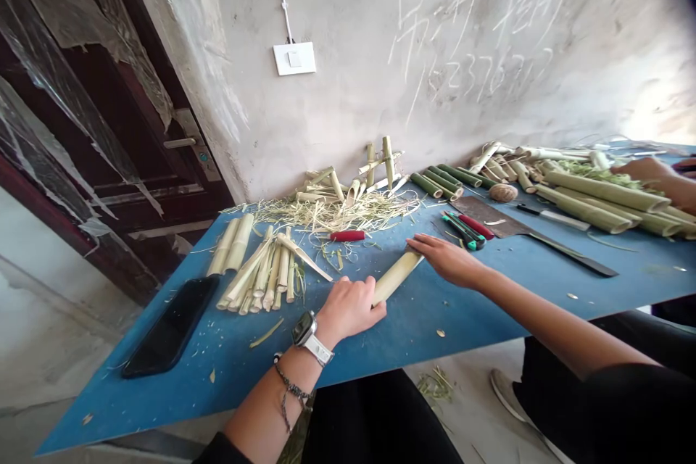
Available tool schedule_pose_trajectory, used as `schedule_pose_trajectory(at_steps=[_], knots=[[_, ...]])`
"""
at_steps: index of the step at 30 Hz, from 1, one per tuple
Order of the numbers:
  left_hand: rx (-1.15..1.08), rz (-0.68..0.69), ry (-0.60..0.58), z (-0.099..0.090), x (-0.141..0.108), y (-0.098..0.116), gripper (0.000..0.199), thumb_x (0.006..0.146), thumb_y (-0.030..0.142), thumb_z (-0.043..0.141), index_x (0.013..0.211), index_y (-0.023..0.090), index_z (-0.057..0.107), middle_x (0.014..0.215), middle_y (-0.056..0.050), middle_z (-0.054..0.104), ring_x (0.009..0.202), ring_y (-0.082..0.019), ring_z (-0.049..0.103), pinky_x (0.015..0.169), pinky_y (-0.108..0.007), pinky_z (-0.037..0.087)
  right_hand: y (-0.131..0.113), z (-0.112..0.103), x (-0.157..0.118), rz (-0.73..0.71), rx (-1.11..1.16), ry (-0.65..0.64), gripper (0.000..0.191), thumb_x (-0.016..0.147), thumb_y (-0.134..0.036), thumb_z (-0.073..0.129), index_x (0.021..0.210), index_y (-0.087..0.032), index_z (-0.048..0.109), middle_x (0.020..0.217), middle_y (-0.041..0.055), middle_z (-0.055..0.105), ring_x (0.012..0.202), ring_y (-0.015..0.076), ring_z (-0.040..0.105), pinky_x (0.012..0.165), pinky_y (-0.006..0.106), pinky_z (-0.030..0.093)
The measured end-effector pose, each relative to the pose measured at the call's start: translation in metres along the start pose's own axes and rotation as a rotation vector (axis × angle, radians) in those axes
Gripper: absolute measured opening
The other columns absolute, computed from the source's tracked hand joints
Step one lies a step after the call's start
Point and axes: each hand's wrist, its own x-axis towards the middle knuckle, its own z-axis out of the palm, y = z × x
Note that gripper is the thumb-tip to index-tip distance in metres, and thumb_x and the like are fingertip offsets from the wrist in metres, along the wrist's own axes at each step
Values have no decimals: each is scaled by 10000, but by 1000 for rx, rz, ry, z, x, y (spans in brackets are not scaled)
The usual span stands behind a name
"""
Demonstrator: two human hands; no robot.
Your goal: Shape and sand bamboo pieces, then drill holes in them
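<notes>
A pale, peeled bamboo piece point(398, 278) slants across the table in front of me. Its near end is in the grip of my left hand point(348, 307), fingers curled round it. At the far end, my right hand point(446, 259) touches the bamboo with its fingers stretched out flat; its thumb is hidden. Beyond the hands lies a red-handled tool point(348, 235), its other end not clear. Green-and-black cutters point(463, 230) lie just past my right hand, beside a red handle point(477, 225).
Bamboo strips point(264, 272) and a black phone point(171, 326) lie left on the blue table point(228, 370). Shavings point(331, 212) pile by the wall. A cleaver point(505, 221), a knife point(557, 217) and bamboo tubes point(603, 192) lie right, near another person's hand point(647, 170).
</notes>
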Motion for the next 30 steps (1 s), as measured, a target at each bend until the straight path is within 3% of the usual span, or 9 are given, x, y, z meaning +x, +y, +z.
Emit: schedule_pose_trajectory(at_steps=[3, 5, 10, 15, 19, 21, 23, 25, 30], knots=[[12, 17, -8, 1, 1, 2, 290, 847, 401, 357, 915, 149, 484, 763, -78, 662, 715, -234, 636, 733, -359, 438, -11, -2, -8, -219, 106, -35, 578, 792, -35, 351, 1345, -203, 358, 1389, 106, 325, 1275, 240, 281, 1020, 450, 319], [9, 24, -7, 1, 1, 2, 307, 841, 419, 371, 926, 145, 481, 767, -84, 661, 732, -243, 637, 732, -361, 440, -14, -2, -13, -283, 165, -51, 598, 787, -26, 342, 1356, -210, 335, 1416, 92, 273, 1288, 223, 253, 1034, 433, 301], [-7, 14, -4, 2, 2, 2, 317, 846, 438, 356, 893, 153, 487, 724, -71, 656, 688, -235, 638, 712, -356, 445, -11, -2, -13, -18, 104, 57, 468, 852, -75, 281, 1292, -118, 435, 1339, 181, 376, 1237, 272, 347, 1001, 479, 332], [-13, 9, 3, 0, 1, 3, 380, 827, 493, 354, 903, 150, 500, 736, -81, 656, 731, -248, 637, 743, -368, 441, -30, -10, -12, -348, 228, -105, 551, 830, -71, 336, 1361, -217, 324, 1416, 75, 278, 1293, 206, 245, 1043, 413, 294], [-25, 12, 34, 1, 1, 3, 325, 819, 461, 382, 899, 172, 508, 724, -55, 653, 698, -221, 634, 720, -337, 445, -14, -9, -13, -17, 65, 20, 453, 861, -106, 292, 1285, -147, 448, 1318, 159, 413, 1227, 265, 365, 995, 477, 342], [-38, 21, 34, 3, 1, 2, 348, 783, 493, 433, 899, 177, 519, 731, -55, 656, 697, -230, 634, 699, -337, 450, -16, -7, -17, -44, 73, 32, 466, 859, -94, 285, 1298, -152, 431, 1333, 151, 398, 1244, 255, 339, 1010, 466, 326], [-46, 28, 29, 5, 2, 1, 383, 757, 527, 453, 893, 179, 540, 751, -62, 662, 710, -243, 636, 682, -339, 454, -22, -6, -21, -220, 140, -23, 520, 851, -87, 313, 1358, -198, 332, 1404, 99, 298, 1294, 227, 238, 1039, 444, 289], [-44, 35, 24, 7, 3, 0, 391, 756, 538, 445, 870, 183, 561, 765, -67, 665, 724, -245, 638, 669, -331, 456, -23, -4, -22, -296, 175, -59, 549, 840, -77, 319, 1372, -211, 300, 1423, 84, 260, 1302, 216, 216, 1046, 435, 280], [-29, 26, 13, 6, 3, -1, 364, 771, 512, 430, 814, 180, 572, 711, -56, 657, 691, -226, 637, 672, -322, 455, -12, -1, -18, -15, 68, 64, 458, 864, -95, 274, 1291, -136, 434, 1322, 168, 404, 1246, 264, 333, 1004, 494, 324]])
